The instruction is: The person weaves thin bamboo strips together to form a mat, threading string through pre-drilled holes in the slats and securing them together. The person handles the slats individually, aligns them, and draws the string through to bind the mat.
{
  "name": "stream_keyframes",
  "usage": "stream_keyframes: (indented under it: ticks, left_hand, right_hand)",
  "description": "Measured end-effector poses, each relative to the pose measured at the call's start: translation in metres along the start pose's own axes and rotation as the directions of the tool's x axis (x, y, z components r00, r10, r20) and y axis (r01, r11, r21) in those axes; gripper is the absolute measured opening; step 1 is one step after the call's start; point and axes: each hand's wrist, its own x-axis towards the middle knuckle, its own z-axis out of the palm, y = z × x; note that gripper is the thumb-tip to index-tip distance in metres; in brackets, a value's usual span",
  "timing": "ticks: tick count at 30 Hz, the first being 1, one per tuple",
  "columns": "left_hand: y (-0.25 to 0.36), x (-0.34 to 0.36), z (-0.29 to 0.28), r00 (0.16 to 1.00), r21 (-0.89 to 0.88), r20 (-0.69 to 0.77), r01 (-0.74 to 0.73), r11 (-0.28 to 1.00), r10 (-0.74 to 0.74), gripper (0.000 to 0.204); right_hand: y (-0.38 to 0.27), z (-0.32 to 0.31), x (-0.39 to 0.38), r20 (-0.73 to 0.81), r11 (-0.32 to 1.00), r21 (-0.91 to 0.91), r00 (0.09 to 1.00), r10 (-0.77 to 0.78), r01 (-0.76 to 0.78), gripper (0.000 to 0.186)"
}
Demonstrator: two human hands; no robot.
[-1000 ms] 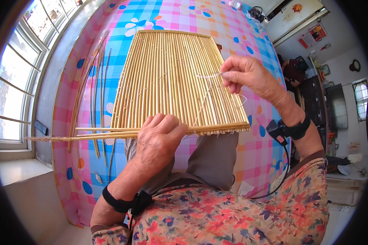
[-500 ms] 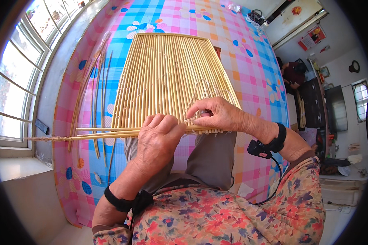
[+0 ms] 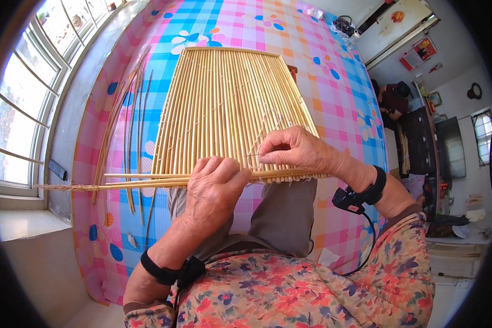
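Note:
A tapered mat of pale yellow straight reeds [image 3: 218, 104] lies over my lap, sewn with short stitches. Across its near edge run a few longer loose reeds [image 3: 130, 183], one ending in a feathery tip at the left. My left hand [image 3: 213, 194] is closed over these reeds and the mat's edge. Just above that edge, to the right, my right hand [image 3: 292, 150] pinches what looks like a thin needle [image 3: 252, 154] against the mat. Pale thread [image 3: 273, 113] loops loosely over the reeds beside it.
A checked, flowered cover [image 3: 240, 24] spreads beneath, with long stalks [image 3: 117, 128] lying at the left beside a barred window [image 3: 19, 115] and a remote [image 3: 57, 169]. Another person [image 3: 393, 101] in dark clothing is at the far right, near dark furniture [image 3: 418, 139] and a screen [image 3: 448, 147].
My right hand has come down and left from raised beside the mat to its near edge, with the thread now looped on the reeds. My left hand has stayed on the edge.

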Motion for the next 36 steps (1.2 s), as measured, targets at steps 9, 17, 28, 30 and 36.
stream_keyframes:
  ticks: [9,17,28,30,36]
  left_hand:
    - [0.0,-0.001,0.001,1.0,-0.003,-0.021,0.001,1.0,-0.001,0.02]
    - [0.001,0.002,0.0,1.0,-0.001,-0.013,-0.001,1.0,0.001,0.021]
    - [0.001,0.003,-0.002,1.0,-0.019,0.013,0.007,1.0,-0.006,0.019]
    - [0.002,0.005,-0.002,1.0,-0.019,0.022,0.005,1.0,-0.004,0.019]
    - [0.007,0.007,-0.003,0.998,0.013,0.061,0.019,1.0,-0.02,0.023]
  right_hand:
    - [0.01,0.004,0.006,0.128,0.86,-0.352,0.929,-0.346,0.369,0.01]
    - [0.004,-0.002,0.003,-0.193,0.907,-0.382,0.945,-0.266,0.177,0.011]
    - [-0.006,-0.066,0.043,-0.502,0.664,0.642,0.865,-0.015,0.384,0.014]
    - [-0.008,-0.06,0.05,-0.51,0.62,0.676,0.86,0.002,0.399,0.013]
    - [-0.028,-0.044,0.071,-0.501,0.577,0.721,0.864,0.051,0.384,0.01]
